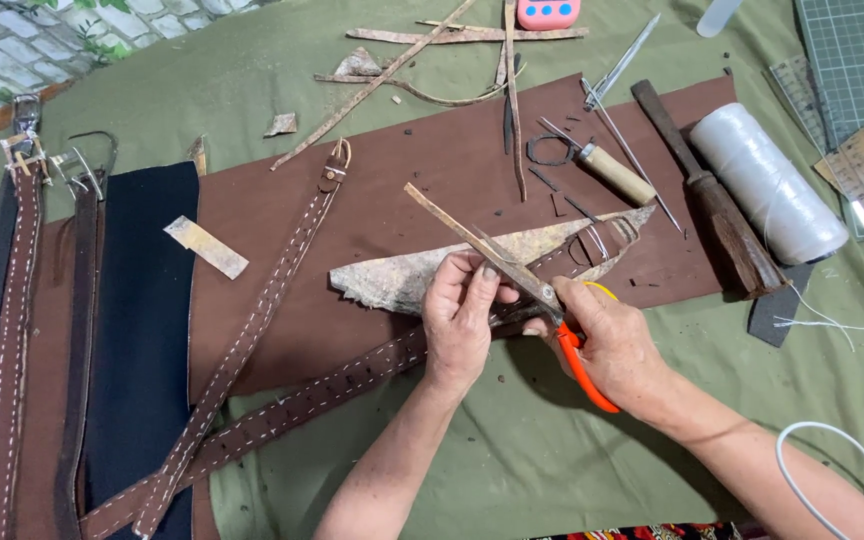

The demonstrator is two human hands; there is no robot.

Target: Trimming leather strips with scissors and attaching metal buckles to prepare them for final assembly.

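Cutting: my right hand (614,345) grips orange-handled scissors (564,330); left hand (460,318) fingers pinch a thin, rough tan leather strip (472,238) above brown stitched strap (282,410).

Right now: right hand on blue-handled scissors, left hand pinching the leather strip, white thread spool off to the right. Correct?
Not quite: the scissors have orange handles, not blue. The head view shows the right hand working them, the left hand pinching the leather strip, and the white thread spool at right.

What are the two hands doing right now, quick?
Left hand: closed, pinching a thin leather strip over the brown stitched strap.
Right hand: closed on the orange-handled scissors, blades at the strip.
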